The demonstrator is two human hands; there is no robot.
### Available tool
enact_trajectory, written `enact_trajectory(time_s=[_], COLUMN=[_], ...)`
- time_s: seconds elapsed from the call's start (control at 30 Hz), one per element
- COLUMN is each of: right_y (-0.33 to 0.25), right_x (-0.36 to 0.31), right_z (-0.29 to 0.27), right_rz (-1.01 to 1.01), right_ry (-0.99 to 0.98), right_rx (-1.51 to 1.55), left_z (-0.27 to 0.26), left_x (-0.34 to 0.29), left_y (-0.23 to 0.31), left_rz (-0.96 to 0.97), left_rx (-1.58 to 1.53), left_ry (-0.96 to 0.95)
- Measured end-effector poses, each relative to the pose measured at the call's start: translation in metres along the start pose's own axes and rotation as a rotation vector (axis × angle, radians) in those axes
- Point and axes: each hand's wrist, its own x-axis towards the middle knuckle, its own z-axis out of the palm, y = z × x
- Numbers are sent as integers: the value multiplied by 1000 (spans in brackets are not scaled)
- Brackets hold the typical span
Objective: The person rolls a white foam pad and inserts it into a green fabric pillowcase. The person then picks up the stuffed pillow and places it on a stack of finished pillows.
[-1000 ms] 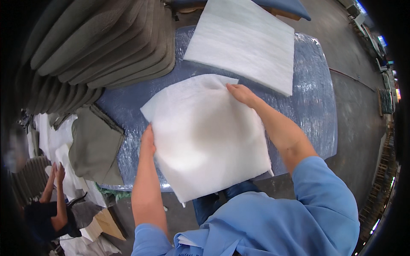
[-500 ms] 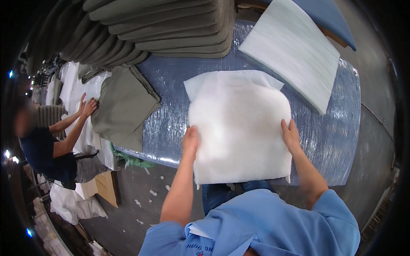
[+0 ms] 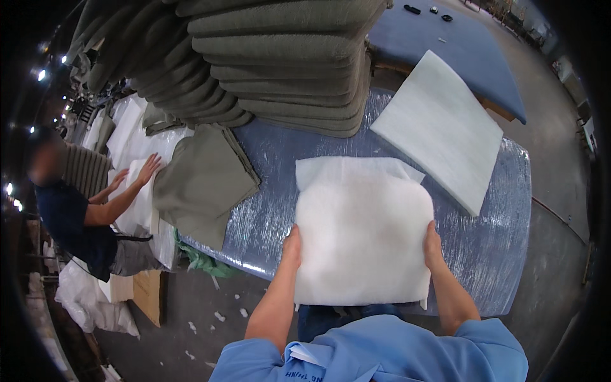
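A white padded cushion (image 3: 363,245) with rounded far corners lies before me at the table's near edge. My left hand (image 3: 292,248) grips its left side, and my right hand (image 3: 433,247) clasps the right side; most of the fingers are tucked out of sight at the edges. From the cushion's far end a thin white wadding sheet (image 3: 353,167) sticks out, its corners spreading past the rounded ones. How far this sheet runs around or under the cushion is hidden.
The table (image 3: 477,267) is covered in shiny film over blue. A stack of white wadding sheets (image 3: 442,130) lies far right. Grey-green cushions (image 3: 286,70) tower at the back, with grey-green cloth pieces (image 3: 200,175) to their left. A co-worker (image 3: 83,210) reaches over white material at left.
The view has tilted up, so everything sits lower in the picture. Both hands keep to the cushion's sides. The co-worker's hands have shifted over the white material.
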Motion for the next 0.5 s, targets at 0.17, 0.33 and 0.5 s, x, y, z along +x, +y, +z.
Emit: enact_trajectory(time_s=[0.17, 0.33, 0.5], right_y=[-29, -59, -62], right_x=[-44, -96, -161], right_z=[-19, -13, 12], right_rz=[-120, -380, -449], right_ry=[89, 50, 83], right_rx=[208, 452, 899], left_z=[4, -9, -27], left_x=[-53, -88, -116], left_y=[47, 120, 151], left_rz=[160, 463, 631], left_rx=[-190, -125, -133], left_ry=[-206, -195, -249])
